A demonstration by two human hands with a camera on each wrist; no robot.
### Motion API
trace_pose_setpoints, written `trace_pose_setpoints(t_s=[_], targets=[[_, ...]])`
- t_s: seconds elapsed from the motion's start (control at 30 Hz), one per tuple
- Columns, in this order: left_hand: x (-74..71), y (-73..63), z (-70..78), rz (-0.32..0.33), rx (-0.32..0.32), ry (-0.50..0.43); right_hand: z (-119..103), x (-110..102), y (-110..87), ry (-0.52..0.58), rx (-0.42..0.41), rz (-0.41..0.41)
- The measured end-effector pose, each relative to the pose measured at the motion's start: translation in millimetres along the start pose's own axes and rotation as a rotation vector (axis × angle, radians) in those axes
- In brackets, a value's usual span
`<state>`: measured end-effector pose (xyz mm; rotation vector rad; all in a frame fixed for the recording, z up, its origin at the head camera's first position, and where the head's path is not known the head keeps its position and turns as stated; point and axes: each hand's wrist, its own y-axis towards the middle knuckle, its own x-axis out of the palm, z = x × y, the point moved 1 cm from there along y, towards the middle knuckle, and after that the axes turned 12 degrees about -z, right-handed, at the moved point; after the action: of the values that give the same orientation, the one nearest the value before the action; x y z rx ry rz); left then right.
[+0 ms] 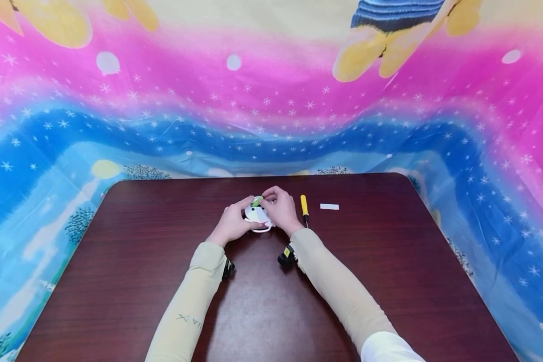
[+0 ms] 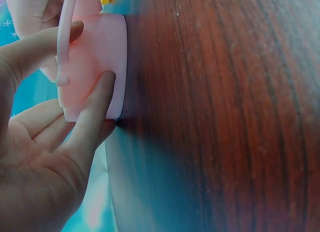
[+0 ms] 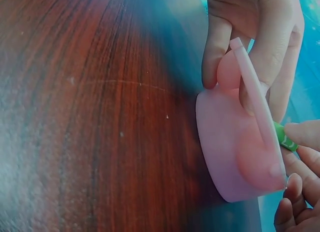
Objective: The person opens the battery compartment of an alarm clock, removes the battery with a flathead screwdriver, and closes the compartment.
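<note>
A small white plastic device (image 1: pixel 255 214) with a looped handle (image 3: pixel 257 91) stands on the table; it looks pink in both wrist views. My left hand (image 1: pixel 233 221) grips it from the left, thumb at the near side and fingers spread round its body. In the right wrist view, the thumb and fingers of my right hand (image 3: pixel 302 169) pinch a small green battery (image 3: pixel 286 137) at the device's upper side. From the head view the battery lies at an opening in the device's top, partly covered by the right fingers.
Right of the hands, a yellow-handled screwdriver (image 1: pixel 304 205) lies on the dark wooden table (image 1: pixel 389 281). A small white rectangular piece (image 1: pixel 329 206) lies further right. A patterned cloth (image 1: pixel 271 110) hangs behind the table's far edge.
</note>
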<state>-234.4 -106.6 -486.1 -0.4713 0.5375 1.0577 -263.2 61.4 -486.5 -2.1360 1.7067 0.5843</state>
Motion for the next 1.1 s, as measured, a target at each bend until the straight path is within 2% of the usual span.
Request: trace_pose_setpoints(t_s=[0.17,0.43,0.7,1.1], targets=[[0.6,-0.1,-0.7,0.000,-0.003,0.002,2.9,-0.1,-0.3,0.023,-0.001,0.006],[0.9,0.8,-2.0,0.000,-0.012,0.011,7.8,-4.4,-0.8,0.101,-0.014,0.061],[0.5,1.8,-2.9,-0.002,-0.007,0.020,7.6,-11.2,-4.3,0.201,-0.095,0.124],[-0.2,1.2,-2.4,0.010,-0.004,0.031,4.8,-22.7,-7.0,0.218,-0.133,0.173]])
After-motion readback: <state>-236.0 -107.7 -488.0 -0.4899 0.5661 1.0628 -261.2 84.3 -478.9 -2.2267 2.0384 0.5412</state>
